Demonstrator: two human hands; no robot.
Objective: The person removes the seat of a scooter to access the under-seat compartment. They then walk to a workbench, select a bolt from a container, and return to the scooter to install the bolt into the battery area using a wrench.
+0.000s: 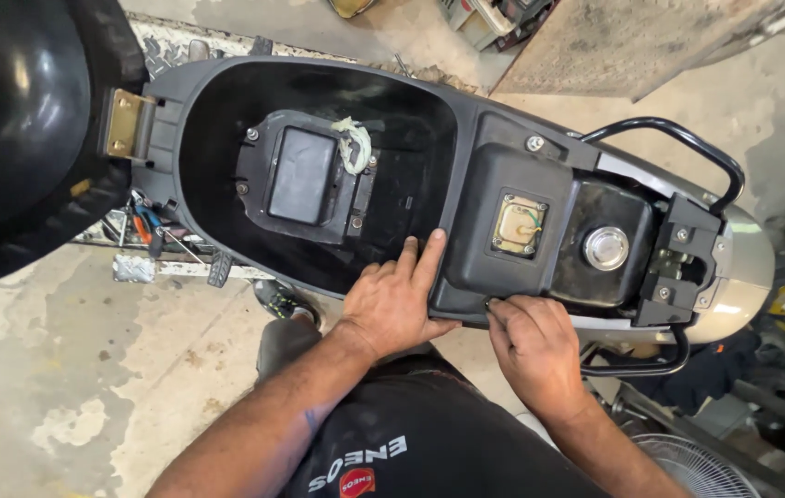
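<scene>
Scooter storage tub (319,101) lies open with seat (14,120) flipped up; our left hand (397,300) presses flat, fingers spread, steadying its rim, while our right hand (535,346) pinches something small at the edge, too small to tell.

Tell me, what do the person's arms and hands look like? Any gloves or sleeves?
No gloves and no sleeves showing: both forearms are bare. The left hand and right hand are bare too, with no rings or watch that I can see. Below them is dark clothing with pale lettering and a small red patch.
</scene>
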